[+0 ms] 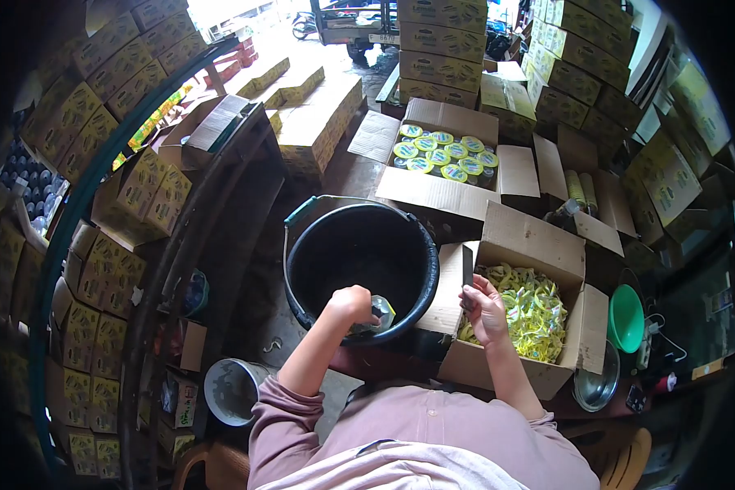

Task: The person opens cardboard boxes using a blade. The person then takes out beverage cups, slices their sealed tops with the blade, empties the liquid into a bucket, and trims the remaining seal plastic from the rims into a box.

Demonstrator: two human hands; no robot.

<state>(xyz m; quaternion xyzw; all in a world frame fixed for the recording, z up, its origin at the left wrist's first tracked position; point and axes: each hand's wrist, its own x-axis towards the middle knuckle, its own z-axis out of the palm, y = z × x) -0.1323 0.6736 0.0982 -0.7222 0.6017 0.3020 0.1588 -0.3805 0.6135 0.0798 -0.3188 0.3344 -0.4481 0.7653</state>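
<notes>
My left hand (354, 305) is over the near rim of a black bucket (429, 245), its fingers closed on a small clear plastic cup (384, 310) with a yellow-green edge. Part of the cup is hidden by the hand and shadow. In my right hand (487, 312) is a dark, flat, narrow strip (467, 268), held upright; I cannot make out whether it is a blade. That hand hovers above the left side of an open carton (535, 233) full of crumpled yellow-green and white strips (531, 314).
Beyond the bucket, an open carton (437, 192) holds several cups with yellow-green lids (438, 155). A green bowl (626, 318) and a clear bowl (598, 377) sit at right. A white pail (233, 392) stands at lower left. Stacked printed cartons (441, 49) line both sides.
</notes>
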